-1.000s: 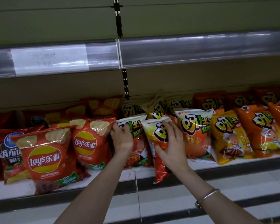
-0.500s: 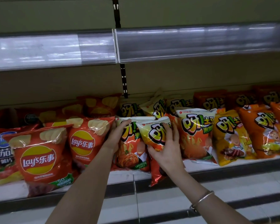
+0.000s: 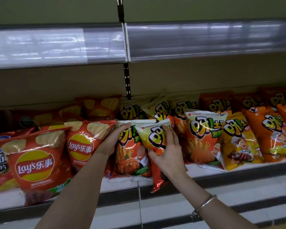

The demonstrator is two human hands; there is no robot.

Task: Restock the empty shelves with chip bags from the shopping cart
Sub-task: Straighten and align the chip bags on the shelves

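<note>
The right hand [image 3: 169, 152] grips a yellow chip bag [image 3: 146, 138]. The left hand [image 3: 113, 141] holds the kimchi bag [image 3: 129, 162] beside it.

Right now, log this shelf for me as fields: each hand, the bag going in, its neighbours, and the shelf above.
left hand: fingers curled over the top of the kimchi bag
right hand: holds the yellow bag
yellow bag: upright, overlapping the kimchi bag's right side, bottom at the front edge of the shelf
to the left: Lay's bags
to the right: fries bag
upper shelf: only its front rail shows, no bags in view
</note>
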